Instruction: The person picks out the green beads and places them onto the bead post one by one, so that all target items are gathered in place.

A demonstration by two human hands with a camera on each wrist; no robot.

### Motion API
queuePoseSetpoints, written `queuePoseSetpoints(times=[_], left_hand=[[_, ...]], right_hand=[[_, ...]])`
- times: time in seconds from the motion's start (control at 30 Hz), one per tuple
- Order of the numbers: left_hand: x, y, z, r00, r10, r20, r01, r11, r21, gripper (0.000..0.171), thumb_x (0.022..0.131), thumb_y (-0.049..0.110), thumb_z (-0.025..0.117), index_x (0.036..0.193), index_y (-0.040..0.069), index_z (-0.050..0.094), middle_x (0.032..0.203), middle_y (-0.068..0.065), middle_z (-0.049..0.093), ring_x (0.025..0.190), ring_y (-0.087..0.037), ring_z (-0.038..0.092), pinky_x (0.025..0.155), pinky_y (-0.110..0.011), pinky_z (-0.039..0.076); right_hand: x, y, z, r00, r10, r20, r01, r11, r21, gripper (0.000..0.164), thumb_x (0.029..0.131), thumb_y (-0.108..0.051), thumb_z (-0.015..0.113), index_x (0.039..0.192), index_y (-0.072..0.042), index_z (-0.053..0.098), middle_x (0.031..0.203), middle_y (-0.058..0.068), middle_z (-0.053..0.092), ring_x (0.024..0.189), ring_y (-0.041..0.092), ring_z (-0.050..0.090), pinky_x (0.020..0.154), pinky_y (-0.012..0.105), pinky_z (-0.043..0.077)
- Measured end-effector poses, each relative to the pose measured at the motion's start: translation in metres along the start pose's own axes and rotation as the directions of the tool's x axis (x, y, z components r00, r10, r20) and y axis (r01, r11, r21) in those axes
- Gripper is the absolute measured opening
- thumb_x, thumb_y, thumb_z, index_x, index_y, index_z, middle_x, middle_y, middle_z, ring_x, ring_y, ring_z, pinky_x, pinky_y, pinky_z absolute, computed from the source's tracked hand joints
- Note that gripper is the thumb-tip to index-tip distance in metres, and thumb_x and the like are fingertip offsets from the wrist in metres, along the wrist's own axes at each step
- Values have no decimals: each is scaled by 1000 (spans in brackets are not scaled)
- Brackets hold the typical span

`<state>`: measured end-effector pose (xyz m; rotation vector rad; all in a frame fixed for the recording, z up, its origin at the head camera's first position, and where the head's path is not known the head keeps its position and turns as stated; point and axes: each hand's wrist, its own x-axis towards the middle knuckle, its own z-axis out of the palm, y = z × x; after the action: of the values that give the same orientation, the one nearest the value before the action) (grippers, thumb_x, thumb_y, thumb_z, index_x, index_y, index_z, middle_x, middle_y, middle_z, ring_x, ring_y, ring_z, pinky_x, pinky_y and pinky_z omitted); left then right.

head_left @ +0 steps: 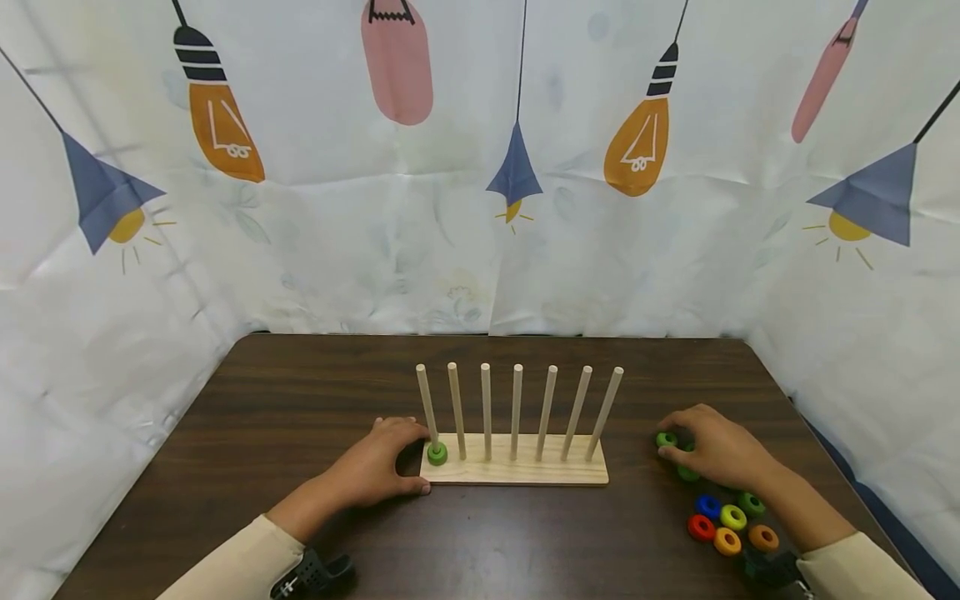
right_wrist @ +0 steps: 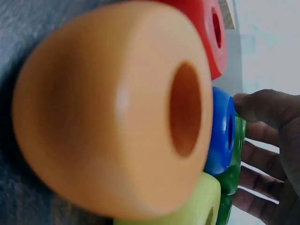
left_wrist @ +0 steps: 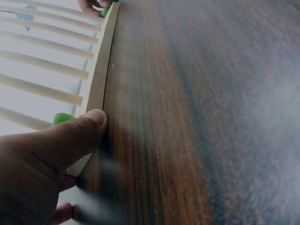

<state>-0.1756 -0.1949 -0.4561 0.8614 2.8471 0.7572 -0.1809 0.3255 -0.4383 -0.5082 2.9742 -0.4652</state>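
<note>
A pale wooden peg stand (head_left: 517,472), a flat base with several upright pegs in a row, stands on the brown table. One green ring (head_left: 437,454) sits at the foot of its leftmost peg. My left hand (head_left: 381,463) holds the left end of the base, its thumb (left_wrist: 91,123) along the front edge in the left wrist view. To the right of the stand, my right hand (head_left: 718,450) pinches a green ring (head_left: 665,439) between thumb and fingers. Another green ring (head_left: 687,473) lies just under that hand, partly covered by it.
Nearer the front right lie a blue ring (head_left: 707,506), a red ring (head_left: 701,527), a yellow ring (head_left: 732,517), a green ring (head_left: 752,504) and two orange rings, one large in the right wrist view (right_wrist: 140,112). A white printed curtain (head_left: 480,250) hangs behind the table (head_left: 322,375).
</note>
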Motion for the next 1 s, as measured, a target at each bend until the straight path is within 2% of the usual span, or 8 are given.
queuePoseSetpoints(times=[0.4,0.67,1.0], left_hand=[[1,-1,1,1000,3,0,-3,1000,-1,61,78,34,91,129,10,66,132,-8,64,136,-42,47,113,-72,24],[1,0,1,1000,-3,0,3,1000,-3,62,77,34,91,129,10,66,133,-9,64,136,-41,47,113,-72,24],[0,-1,2,1000,-1,-7,1,1000,4,61,77,34,91,128,10,66,132,-9,64,136,-41,48,113,-71,24]], right_hand=[[3,1,2,1000,18,-10,-19,999,-31,37,85,-37,84,114,-17,73,105,3,64,89,20,63,65,44,56],[2,-1,0,1000,28,-7,-28,999,-34,35,84,-39,85,110,-18,73,104,3,64,85,17,62,62,41,54],[1,-15,-15,996,-10,-91,7,999,-34,31,86,-34,84,111,-20,73,104,1,64,87,18,63,62,38,53]])
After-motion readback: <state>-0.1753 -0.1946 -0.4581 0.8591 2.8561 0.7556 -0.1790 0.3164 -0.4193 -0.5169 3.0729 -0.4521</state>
